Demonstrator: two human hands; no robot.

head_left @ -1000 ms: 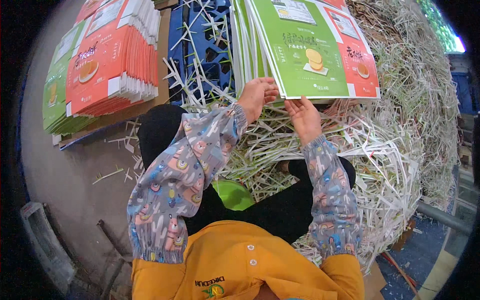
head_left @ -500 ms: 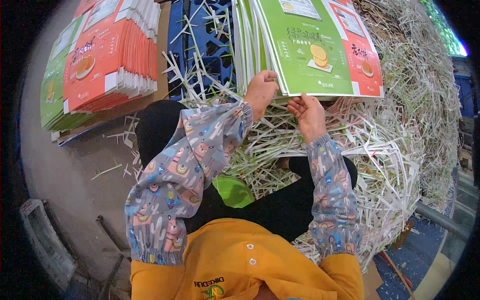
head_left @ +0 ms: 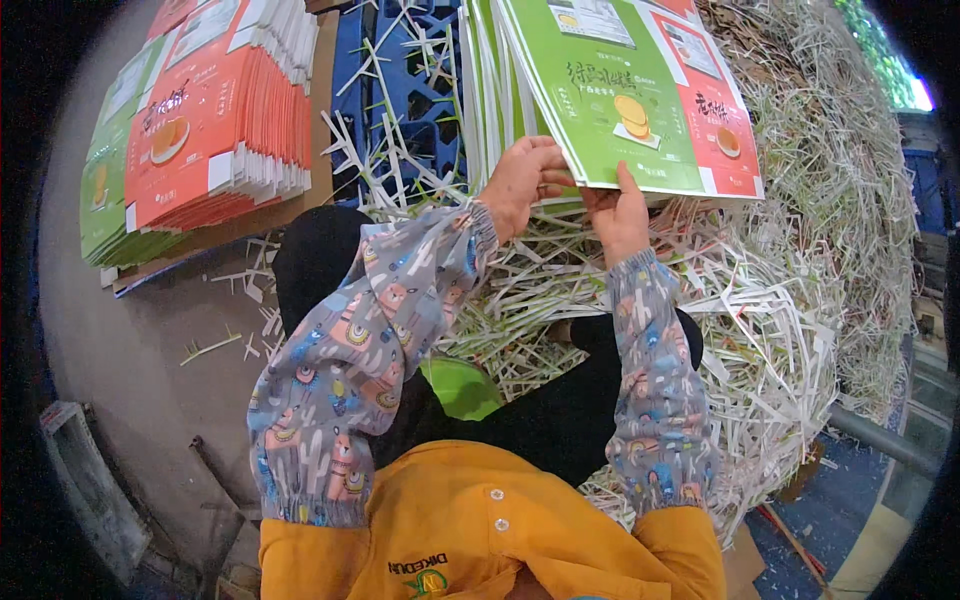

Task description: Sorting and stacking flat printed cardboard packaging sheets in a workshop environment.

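green printed carton sheets (head_left: 610,110) stand on paper strips (head_left: 780,300); left hand (head_left: 522,180) and right hand (head_left: 618,212) pinch their lower edge, fingers clamped.

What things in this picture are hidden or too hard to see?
Head view, the only one:
- Left hand: its fingertips go behind the green and red printed sheets, so the grip is hidden.
- Printed sheets: their tops are cut off by the picture's upper edge.
- Blue pallet: mostly covered by white paper strips and the sheets.
- Red and green stack at left: sheets too many and thin to count.
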